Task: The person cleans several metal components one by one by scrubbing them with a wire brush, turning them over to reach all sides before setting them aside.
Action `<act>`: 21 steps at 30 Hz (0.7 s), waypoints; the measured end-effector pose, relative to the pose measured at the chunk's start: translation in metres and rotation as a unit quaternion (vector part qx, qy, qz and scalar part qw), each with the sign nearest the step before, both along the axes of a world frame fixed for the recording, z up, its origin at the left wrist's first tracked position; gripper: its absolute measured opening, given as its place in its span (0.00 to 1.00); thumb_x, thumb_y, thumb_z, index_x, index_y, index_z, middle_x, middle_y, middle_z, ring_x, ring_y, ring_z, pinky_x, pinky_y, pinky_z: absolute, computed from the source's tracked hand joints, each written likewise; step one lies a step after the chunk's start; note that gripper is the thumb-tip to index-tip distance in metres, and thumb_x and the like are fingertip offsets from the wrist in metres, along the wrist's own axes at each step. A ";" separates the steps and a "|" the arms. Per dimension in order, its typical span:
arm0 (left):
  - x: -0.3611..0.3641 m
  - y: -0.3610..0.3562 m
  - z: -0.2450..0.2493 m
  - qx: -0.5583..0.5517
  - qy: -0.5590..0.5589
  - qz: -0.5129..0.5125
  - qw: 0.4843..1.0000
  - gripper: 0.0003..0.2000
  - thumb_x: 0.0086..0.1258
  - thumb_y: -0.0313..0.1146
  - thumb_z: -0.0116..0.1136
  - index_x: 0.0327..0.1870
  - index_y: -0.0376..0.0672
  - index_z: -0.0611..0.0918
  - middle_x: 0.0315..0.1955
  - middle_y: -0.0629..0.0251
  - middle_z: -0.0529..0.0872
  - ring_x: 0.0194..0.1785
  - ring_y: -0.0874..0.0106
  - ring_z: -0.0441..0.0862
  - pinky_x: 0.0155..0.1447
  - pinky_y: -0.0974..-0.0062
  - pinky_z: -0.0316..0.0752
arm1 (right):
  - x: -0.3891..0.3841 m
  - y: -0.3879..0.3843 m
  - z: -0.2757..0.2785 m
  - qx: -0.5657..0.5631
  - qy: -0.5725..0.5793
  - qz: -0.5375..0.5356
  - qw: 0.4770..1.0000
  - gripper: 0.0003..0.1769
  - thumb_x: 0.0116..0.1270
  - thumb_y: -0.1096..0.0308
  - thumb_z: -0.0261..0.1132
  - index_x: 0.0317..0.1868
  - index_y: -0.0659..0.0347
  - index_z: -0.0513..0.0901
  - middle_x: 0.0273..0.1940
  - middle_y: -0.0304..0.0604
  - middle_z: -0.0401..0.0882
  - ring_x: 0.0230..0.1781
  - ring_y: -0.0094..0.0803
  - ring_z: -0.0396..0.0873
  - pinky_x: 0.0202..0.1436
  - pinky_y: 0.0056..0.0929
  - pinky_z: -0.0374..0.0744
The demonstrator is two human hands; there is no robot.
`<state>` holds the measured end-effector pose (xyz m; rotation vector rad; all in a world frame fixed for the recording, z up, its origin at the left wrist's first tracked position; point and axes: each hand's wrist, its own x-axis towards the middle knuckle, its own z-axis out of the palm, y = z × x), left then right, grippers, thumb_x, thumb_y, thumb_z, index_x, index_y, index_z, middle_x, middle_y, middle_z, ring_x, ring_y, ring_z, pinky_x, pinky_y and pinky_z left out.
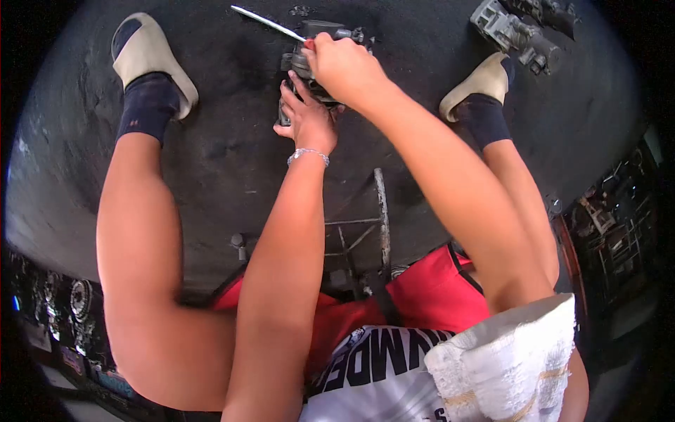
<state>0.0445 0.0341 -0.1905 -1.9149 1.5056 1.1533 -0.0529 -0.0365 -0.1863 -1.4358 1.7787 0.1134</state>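
Observation:
My right hand point(348, 69) is closed around the red handle of what looks like a screwdriver point(267, 23). Its long pale shaft points up and to the left, with the tip clear of the metal part. Beneath both hands a greasy grey metal engine part point(301, 63) rests on the dark floor. My left hand point(308, 116), a bracelet at its wrist, grips the near side of this part with fingers spread around it. Much of the part is hidden behind my hands, so its exact kind cannot be made out.
A second metal casting point(517, 35) lies on the dark floor point(211, 183) at the upper right. My two sandalled feet point(151, 56) flank the work. A metal frame point(382, 211) stands between my legs. Machine parts crowd the lower left and right edges.

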 end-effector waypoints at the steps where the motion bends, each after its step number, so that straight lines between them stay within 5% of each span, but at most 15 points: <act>1: 0.001 0.000 0.000 -0.001 0.002 -0.011 1.000 0.55 0.55 0.44 0.68 0.73 0.44 0.36 0.71 0.51 0.43 0.71 0.55 0.51 0.59 0.35 0.51 | -0.002 0.012 0.001 -0.027 -0.023 -0.031 0.999 0.16 0.69 0.57 0.53 0.38 0.63 0.73 0.29 0.58 0.81 0.31 0.56 0.81 0.35 0.49 0.81; 8: 0.002 0.007 0.003 -0.014 0.006 -0.021 1.000 0.53 0.57 0.44 0.66 0.73 0.43 0.37 0.71 0.50 0.44 0.70 0.53 0.54 0.59 0.34 0.51 | -0.037 0.107 0.051 0.045 0.006 -0.178 0.983 0.15 0.68 0.56 0.55 0.39 0.61 0.72 0.25 0.60 0.80 0.28 0.58 0.80 0.30 0.51 0.79; 12: 0.002 0.007 -0.001 -0.024 0.000 -0.022 0.999 0.53 0.57 0.44 0.66 0.72 0.42 0.37 0.71 0.50 0.44 0.70 0.52 0.55 0.59 0.33 0.51 | -0.016 0.047 0.011 -0.071 -0.050 -0.184 0.979 0.16 0.69 0.57 0.54 0.38 0.64 0.74 0.27 0.60 0.80 0.30 0.59 0.79 0.32 0.52 0.78; 16: 0.002 0.003 -0.004 -0.019 0.002 -0.005 1.000 0.53 0.57 0.44 0.67 0.72 0.43 0.37 0.71 0.49 0.43 0.71 0.51 0.52 0.59 0.31 0.50 | 0.009 0.087 0.030 -0.026 -0.073 -0.381 0.921 0.15 0.69 0.61 0.54 0.39 0.67 0.75 0.30 0.63 0.79 0.34 0.60 0.79 0.36 0.52 0.77; 18: 0.001 0.001 0.000 -0.017 0.008 -0.002 1.000 0.54 0.56 0.44 0.67 0.72 0.43 0.36 0.71 0.49 0.43 0.71 0.51 0.52 0.59 0.30 0.50 | 0.009 0.112 0.045 0.044 -0.093 -0.402 0.910 0.16 0.69 0.60 0.54 0.41 0.68 0.75 0.32 0.65 0.79 0.38 0.60 0.79 0.39 0.50 0.77; 21: 0.001 0.002 -0.004 -0.020 0.003 0.005 1.000 0.54 0.56 0.43 0.67 0.72 0.43 0.36 0.71 0.49 0.44 0.71 0.51 0.52 0.59 0.30 0.49 | 0.019 0.093 0.031 -0.020 -0.097 -0.414 0.905 0.17 0.70 0.60 0.53 0.40 0.69 0.75 0.31 0.65 0.79 0.37 0.60 0.78 0.38 0.50 0.77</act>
